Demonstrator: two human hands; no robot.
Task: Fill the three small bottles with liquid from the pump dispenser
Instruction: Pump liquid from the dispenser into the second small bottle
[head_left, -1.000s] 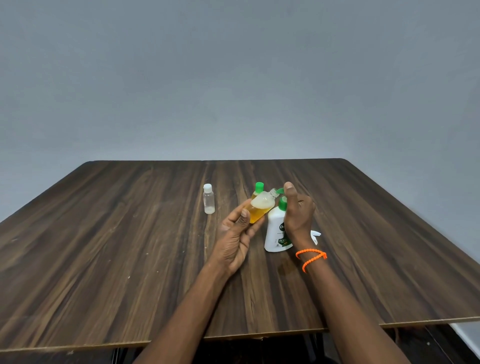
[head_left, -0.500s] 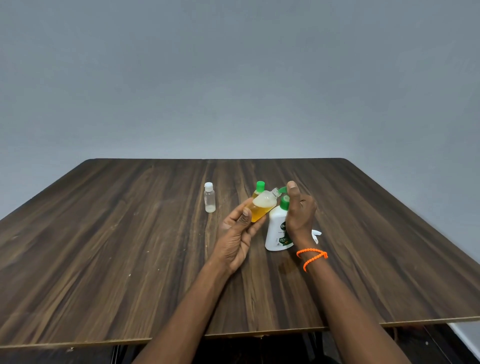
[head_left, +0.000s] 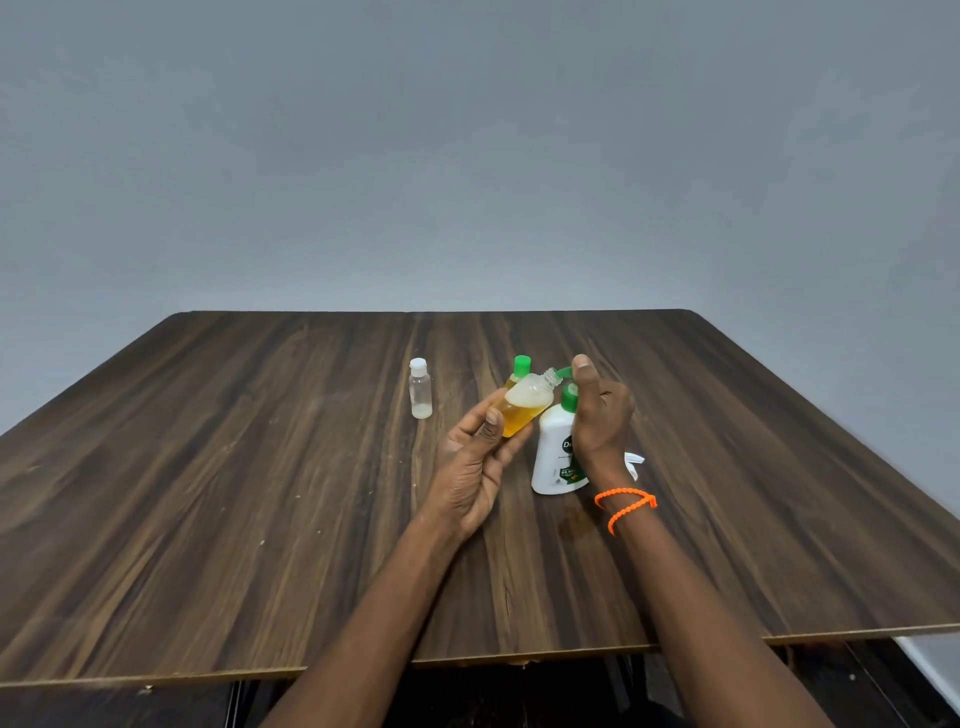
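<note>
1. My left hand (head_left: 475, 462) grips a small uncapped bottle (head_left: 524, 408), thumb over its lower body, fingers curled behind it; the bottle is tilted with its open neck up and to the right, amber liquid low, pale foam above.
2. My right hand (head_left: 600, 415) has its grip on the pump dispenser (head_left: 553, 457): thumb pressed on the green pump head, fingers wrapped behind the neck, mostly hidden.
3. The green spout sits right at the open neck of the held bottle; I cannot tell if liquid is flowing.
4. The dispenser is white, upright on the tabletop (head_left: 260, 493), with a dark green label; only "De" reads, my hand covers the rest, and the small print is too tiny.
5. A green-capped small bottle (head_left: 519, 371) with amber liquid stands just behind the held one.
6. A clear small bottle (head_left: 420, 388) with a white cap stands to the left, well apart, with only a little pale liquid at the bottom.
7. A white scrap (head_left: 635, 460) lies beside the dispenser, partly behind my right wrist.
8. An orange band (head_left: 626, 503) wraps my right wrist.
</note>
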